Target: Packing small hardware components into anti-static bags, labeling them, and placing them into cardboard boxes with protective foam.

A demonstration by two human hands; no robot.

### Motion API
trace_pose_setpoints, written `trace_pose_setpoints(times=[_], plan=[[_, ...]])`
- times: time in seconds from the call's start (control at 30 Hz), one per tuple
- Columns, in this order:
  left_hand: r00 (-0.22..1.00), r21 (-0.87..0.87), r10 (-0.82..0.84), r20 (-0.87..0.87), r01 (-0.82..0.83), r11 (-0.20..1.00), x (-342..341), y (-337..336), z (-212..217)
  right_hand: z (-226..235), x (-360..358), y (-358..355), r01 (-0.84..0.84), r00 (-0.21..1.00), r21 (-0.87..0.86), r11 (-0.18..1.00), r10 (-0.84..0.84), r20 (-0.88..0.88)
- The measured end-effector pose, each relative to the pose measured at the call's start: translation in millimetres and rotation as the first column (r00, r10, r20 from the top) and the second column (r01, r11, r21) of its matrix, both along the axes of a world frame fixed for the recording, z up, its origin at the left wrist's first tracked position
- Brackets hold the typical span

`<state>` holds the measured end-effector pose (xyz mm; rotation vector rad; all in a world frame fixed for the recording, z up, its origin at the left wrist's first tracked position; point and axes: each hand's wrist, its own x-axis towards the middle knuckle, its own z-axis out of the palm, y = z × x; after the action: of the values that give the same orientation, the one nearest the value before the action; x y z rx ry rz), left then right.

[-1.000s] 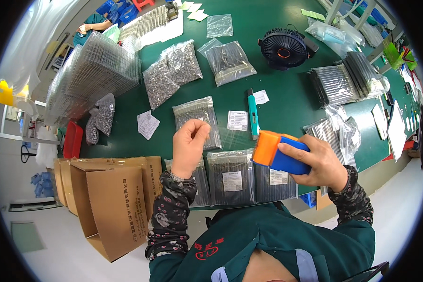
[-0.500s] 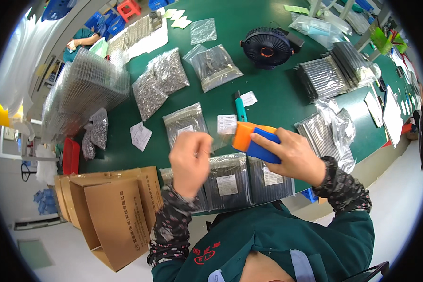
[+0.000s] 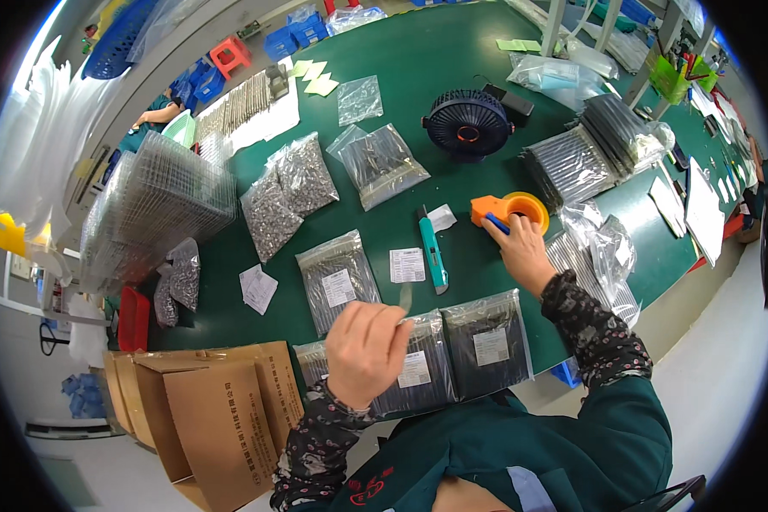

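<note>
My left hand (image 3: 360, 357) is closed in a pinch, with a short strip of clear tape (image 3: 406, 296) sticking up from the fingertips. It hovers over the near row of clear bags of dark rods, partly covering a labelled bag (image 3: 429, 334). Farther right, my right hand (image 3: 525, 254) grips an orange and blue tape dispenser (image 3: 487, 207) that looks set down on the green table. Between the hands lie a teal utility knife (image 3: 433, 256) and a printed paper label (image 3: 407, 265). Another labelled bag (image 3: 491, 363) lies at the right end of the near row.
A black fan (image 3: 468, 126) stands at the back. Bags of small metal parts (image 3: 273, 209) and stacked clear trays (image 3: 166, 183) are on the left. Open cardboard boxes (image 3: 218, 427) stand near left. Bundled rods (image 3: 576, 162) lie on the right. A co-worker's arm (image 3: 164, 113) shows far left.
My right hand has carried the tape dispenser rightward and lowered it toward the table. My left hand has come nearer to me, with the tape strip now seen apart from the dispenser. The view has shifted slightly.
</note>
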<state>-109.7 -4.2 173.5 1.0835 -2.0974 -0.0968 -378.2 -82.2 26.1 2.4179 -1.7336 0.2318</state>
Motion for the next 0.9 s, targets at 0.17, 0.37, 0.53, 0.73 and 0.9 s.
trace_pose_setpoints(times=[0.17, 0.37, 0.53, 0.73, 0.9], plan=[[0.980, 0.263, 0.140, -0.144, -0.098, 0.960, 19.5, 2.8, 11.8, 69.9, 51.6, -4.8, -0.246, 0.713, 0.000, 0.969, 0.181, 0.677], [0.874, 0.484, 0.259, -0.411, -0.031, 0.874, 43.0, 6.4, 11.4, 97.9, 129.6, -3.0, -0.929, -0.109, 0.113, 0.353, -0.551, 0.827], [0.777, 0.567, 0.447, -0.444, -0.143, 0.811, 64.4, 11.5, -9.6, 85.7, 150.6, 3.0, -0.926, 0.023, 0.202, 0.318, -0.489, 0.872], [0.627, 0.596, 0.620, -0.471, -0.292, 0.748, 83.2, -6.4, -58.6, 86.3, 181.4, -3.9, -0.659, 0.252, 0.499, 0.562, -0.461, 0.851], [0.661, 0.479, 0.661, -0.356, -0.478, 0.736, 95.4, -28.4, -104.6, 43.9, 206.4, -13.2, -0.507, 0.392, 0.574, 0.643, -0.422, 0.818]])
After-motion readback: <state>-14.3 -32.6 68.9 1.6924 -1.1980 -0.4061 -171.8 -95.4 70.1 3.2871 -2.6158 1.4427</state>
